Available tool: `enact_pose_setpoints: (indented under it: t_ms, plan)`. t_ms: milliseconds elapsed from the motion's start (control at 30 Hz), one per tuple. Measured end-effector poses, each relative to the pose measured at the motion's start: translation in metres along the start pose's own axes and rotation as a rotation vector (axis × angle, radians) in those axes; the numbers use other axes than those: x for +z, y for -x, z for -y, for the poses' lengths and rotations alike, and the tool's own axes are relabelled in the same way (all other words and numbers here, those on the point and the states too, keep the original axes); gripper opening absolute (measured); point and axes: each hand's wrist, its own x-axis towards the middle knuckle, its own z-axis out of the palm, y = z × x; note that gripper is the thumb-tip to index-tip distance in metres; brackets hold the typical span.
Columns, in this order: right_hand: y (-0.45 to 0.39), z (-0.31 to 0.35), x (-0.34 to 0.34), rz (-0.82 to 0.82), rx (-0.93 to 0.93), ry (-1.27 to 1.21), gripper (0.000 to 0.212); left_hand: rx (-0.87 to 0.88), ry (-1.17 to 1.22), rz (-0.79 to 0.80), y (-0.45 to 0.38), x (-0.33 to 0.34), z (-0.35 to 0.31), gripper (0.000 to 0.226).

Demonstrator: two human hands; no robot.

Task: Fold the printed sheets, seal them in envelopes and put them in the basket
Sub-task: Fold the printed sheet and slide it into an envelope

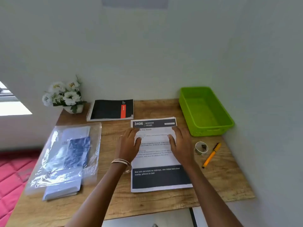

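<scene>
A stack of printed sheets point(157, 161) lies flat in the middle of the wooden bench point(229, 181), its dark header strip reading "3406 BEDROOM" at the far end and a dark block with white text at the near end. Both hands rest on the upper half of the top sheet. The left hand point(128, 145) lies palm down with fingers nearly straight on the left side of the page, bangles point(122, 163) at its wrist. The right hand point(181, 143) lies the same way on the right side, thumb pointing inward – neither hand grips anything.

The green basket point(229, 123) sits at the far right corner of the bench, close to the wall, just beyond the sheets' top right corner. A clear plastic bag of envelopes point(65, 158) lies at the left, well apart from the sheets. A black spiral notebook point(111, 109) lies beyond the sheets, with a pot of white flowers point(65, 95) to its left. A roll of tape point(201, 148) and a yellow pen point(211, 155) lie to the right of the right hand.
</scene>
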Motion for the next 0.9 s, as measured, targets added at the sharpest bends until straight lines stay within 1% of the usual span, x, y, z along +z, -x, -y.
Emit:
enact_pose_setpoints:
  t_ms: [100, 133, 267, 433, 533, 633, 700, 800, 900]
  plan:
    - [0.014, -0.006, 0.008, 0.072, 0.044, -0.031, 0.039, -0.103, -0.032, 0.058, 0.006, 0.007, 0.01, 0.046]
    - [0.02, -0.007, 0.009, 0.104, 0.063, -0.023, 0.04, -0.142, -0.045, 0.1, 0.009, 0.008, 0.014, 0.05]
    - [0.026, -0.012, 0.016, 0.173, 0.06, 0.016, 0.043, -0.189, -0.023, 0.163, 0.012, 0.014, 0.025, 0.058]
    - [0.028, -0.014, 0.022, 0.16, 0.044, 0.039, 0.041, -0.203, -0.044, 0.142, 0.009, 0.018, 0.028, 0.071]
    - [0.027, -0.017, 0.025, 0.143, 0.019, 0.039, 0.039, -0.192, -0.082, 0.157, 0.009, 0.022, 0.032, 0.069]
    - [0.017, -0.018, 0.023, 0.144, 0.037, 0.004, 0.028, -0.196, -0.102, 0.172, 0.01, 0.022, 0.029, 0.065]
    - [0.0, -0.017, 0.021, 0.153, 0.134, -0.084, 0.024, -0.185, -0.12, 0.176, 0.01, 0.021, 0.027, 0.064]
    - [-0.032, -0.018, 0.021, 0.093, 0.336, -0.214, 0.03, -0.191, -0.141, 0.198, 0.01, 0.021, 0.028, 0.062]
    - [-0.06, -0.023, 0.026, 0.12, 0.496, -0.335, 0.032, -0.191, -0.172, 0.21, 0.011, 0.023, 0.03, 0.064]
